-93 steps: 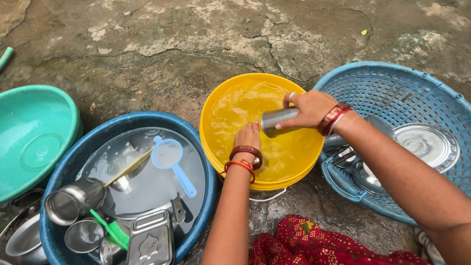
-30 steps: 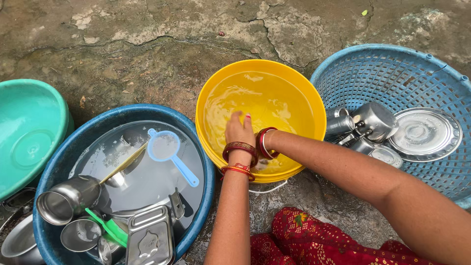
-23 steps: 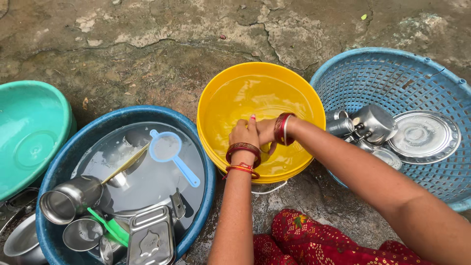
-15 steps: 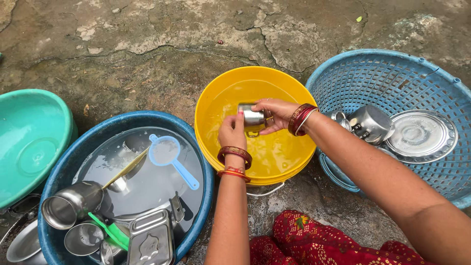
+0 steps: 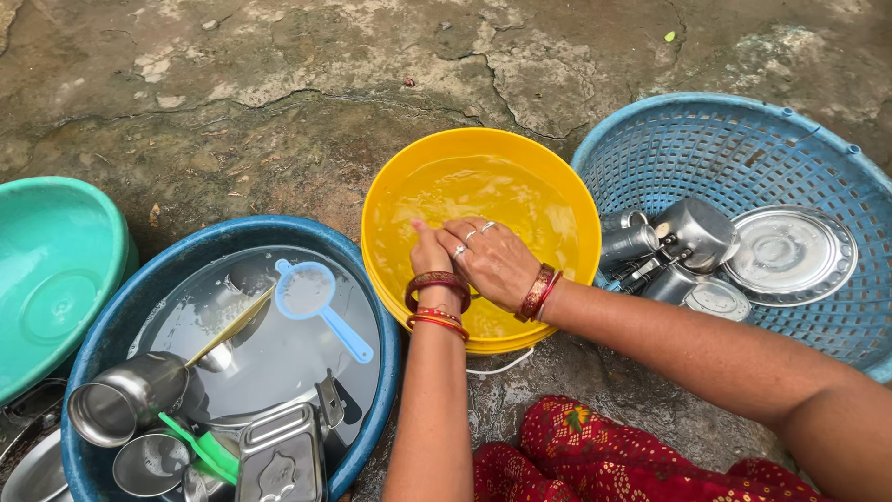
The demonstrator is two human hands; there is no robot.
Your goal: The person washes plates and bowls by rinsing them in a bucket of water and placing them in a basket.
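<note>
Two hands, left hand (image 5: 429,253) and right hand (image 5: 492,260), found dipped close together in the water of the round yellow plastic bucket (image 5: 483,136). Judged a rinsing step. Cannot tell either grip: fingertips submerged. Compared with half a second earlier: small steel cup gone from sight, hands lowered. Blue plastic mesh basket (image 5: 725,158) beside.

Your hands fill the near half of the yellow bucket (image 5: 390,186); its far half, toward twelve o'clock, is open water. At three o'clock, steel cups (image 5: 627,240) crowd the blue basket (image 5: 743,139). At nine, a strainer (image 5: 311,296) blocks the blue tub (image 5: 232,232).
</note>
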